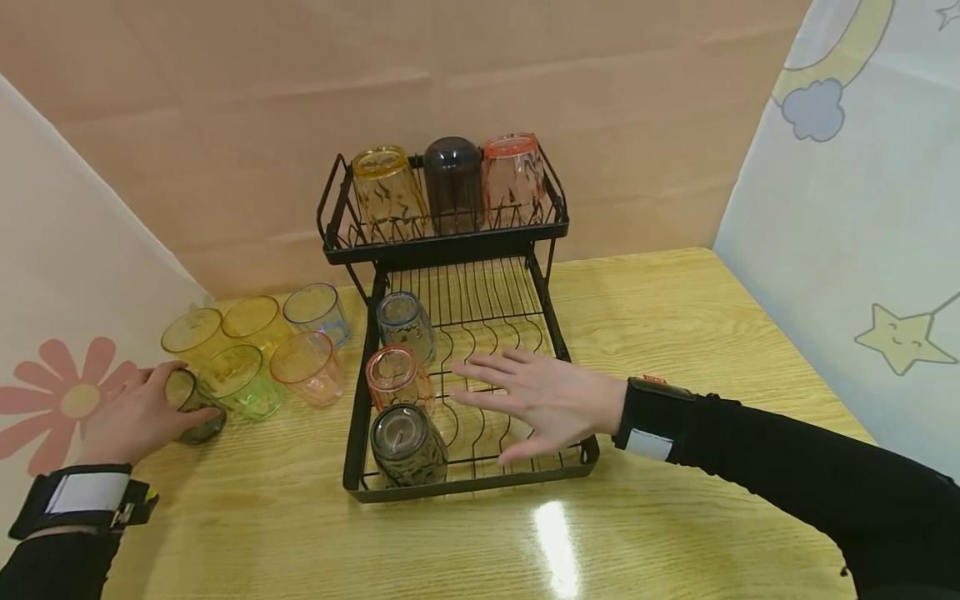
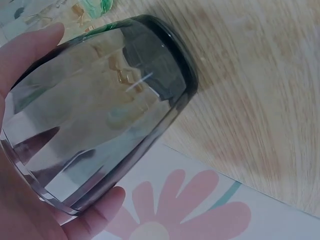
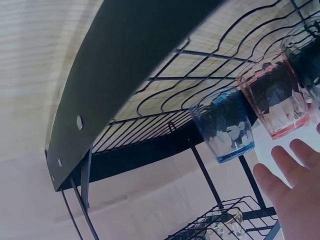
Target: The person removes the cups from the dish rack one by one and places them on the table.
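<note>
At the left of the table, my left hand [image 1: 135, 417] grips a dark grey glass [image 2: 110, 105], thumb and fingers on opposite sides near its rim. My right hand [image 1: 536, 400] is over the lower tier of a black wire dish rack [image 1: 480, 485], palm down, fingers spread and holding nothing. Just left of its fingertips, three upturned glasses line the rack's left side: a blue-rimmed one [image 1: 405, 325], a pink one [image 1: 399, 383] and a dark grey one [image 1: 408, 450]. In the right wrist view, the fingers [image 3: 282, 162] show close to the pink and blue glasses.
Beside the left hand stand a green glass [image 1: 243, 387], two yellow glasses [image 1: 191, 333], a blue glass [image 1: 318, 317] and a pink-orange glass [image 1: 307, 371]. The rack's upper tier [image 1: 450, 252] holds upturned yellow [image 1: 390, 200], dark [image 1: 453, 187] and pink [image 1: 516, 187] glasses. Cloth walls surround the table [image 1: 660, 333].
</note>
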`<state>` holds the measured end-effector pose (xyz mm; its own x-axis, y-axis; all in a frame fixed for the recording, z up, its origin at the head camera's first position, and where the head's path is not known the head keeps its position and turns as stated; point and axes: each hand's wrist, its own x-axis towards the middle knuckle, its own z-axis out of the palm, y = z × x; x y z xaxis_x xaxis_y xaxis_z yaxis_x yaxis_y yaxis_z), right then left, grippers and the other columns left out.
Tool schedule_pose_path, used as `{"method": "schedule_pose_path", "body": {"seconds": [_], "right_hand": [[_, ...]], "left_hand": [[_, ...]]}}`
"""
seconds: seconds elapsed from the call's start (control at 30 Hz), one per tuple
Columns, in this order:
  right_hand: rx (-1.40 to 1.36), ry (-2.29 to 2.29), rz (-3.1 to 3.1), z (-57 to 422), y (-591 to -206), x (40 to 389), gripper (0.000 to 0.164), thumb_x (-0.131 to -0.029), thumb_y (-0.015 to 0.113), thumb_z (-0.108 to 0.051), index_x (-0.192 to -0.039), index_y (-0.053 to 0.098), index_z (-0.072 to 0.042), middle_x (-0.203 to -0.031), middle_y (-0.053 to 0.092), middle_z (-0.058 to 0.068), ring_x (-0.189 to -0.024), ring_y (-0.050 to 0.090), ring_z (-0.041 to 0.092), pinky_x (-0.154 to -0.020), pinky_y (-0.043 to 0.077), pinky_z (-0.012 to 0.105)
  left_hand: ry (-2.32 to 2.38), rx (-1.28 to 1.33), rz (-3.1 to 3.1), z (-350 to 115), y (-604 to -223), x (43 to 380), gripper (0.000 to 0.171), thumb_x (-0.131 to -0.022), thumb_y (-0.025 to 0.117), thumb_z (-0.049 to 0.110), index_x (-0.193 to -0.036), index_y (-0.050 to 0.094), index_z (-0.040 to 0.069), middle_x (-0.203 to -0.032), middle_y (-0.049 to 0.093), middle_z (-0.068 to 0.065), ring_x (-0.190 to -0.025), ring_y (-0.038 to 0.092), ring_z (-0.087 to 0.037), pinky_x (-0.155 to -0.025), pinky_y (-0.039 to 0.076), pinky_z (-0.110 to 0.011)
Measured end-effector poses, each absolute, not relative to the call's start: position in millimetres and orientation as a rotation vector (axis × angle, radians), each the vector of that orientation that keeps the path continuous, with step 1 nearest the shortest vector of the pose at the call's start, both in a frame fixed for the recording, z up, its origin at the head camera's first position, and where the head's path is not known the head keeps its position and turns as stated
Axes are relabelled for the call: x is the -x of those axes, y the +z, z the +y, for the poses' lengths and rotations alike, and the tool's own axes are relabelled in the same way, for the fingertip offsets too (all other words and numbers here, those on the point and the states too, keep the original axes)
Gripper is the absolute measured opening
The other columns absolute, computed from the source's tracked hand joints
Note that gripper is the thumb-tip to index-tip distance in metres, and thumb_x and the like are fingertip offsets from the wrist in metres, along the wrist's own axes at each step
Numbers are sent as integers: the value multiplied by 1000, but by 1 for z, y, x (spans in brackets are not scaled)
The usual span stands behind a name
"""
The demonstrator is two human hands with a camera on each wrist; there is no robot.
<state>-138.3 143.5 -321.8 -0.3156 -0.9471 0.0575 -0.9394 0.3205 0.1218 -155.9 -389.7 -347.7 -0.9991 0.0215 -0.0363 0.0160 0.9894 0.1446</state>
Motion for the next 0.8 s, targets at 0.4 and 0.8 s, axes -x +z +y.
{"method": "schedule_pose_path", "body": {"seconds": [0.4,0.8], "right_hand": [[-1785,-38,-2407,131,-323,131,88,-90,43,-71,-155,24,-16,-158,22,13,-144,21,29,-113,22,46],[-1857,-5,-2296,102,-318,130,87,-91,40,-72,-156,23,-17,-160,16,11,-145,19,29,-115,15,40]], "left_hand": [[220,-66,3119,-392,-348,158,99,-75,79,52,-137,32,-8,-119,34,-47,-85,51,-60,-55,45,-59],[259,-256,3335,-395,-359,146,98,-68,86,43,-135,37,-10,-115,39,-36,-97,42,-55,-69,39,-64]]}}
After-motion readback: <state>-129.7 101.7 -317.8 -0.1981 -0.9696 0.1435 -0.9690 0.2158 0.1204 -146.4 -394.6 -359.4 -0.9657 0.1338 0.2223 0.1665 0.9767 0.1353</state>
